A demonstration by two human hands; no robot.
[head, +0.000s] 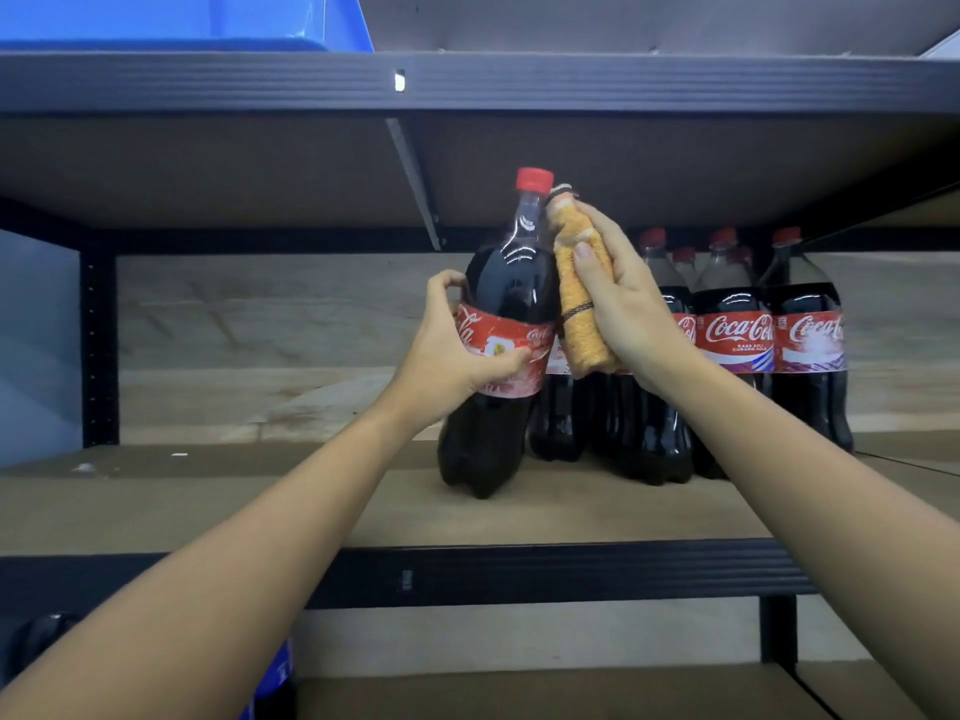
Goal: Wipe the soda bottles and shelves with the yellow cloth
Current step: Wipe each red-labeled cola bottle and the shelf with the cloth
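Cola bottle in my left hand, tilted so its red cap leans toward the right; my fingers and thumb curl round the red label at its middle, and its base sits low over the brown shelf, whether touching it I cannot tell. My right hand grips the yellow cloth, rolled into a long wad, with fingers closed round it; the cloth lies against the right side of the bottle, from the neck down to the label. Just behind and to the right stand the other soda bottles, upright and close together on the same shelf, red labels facing me. Above runs a dark shelf rail, and a blue bin sits on the upper shelf at the left
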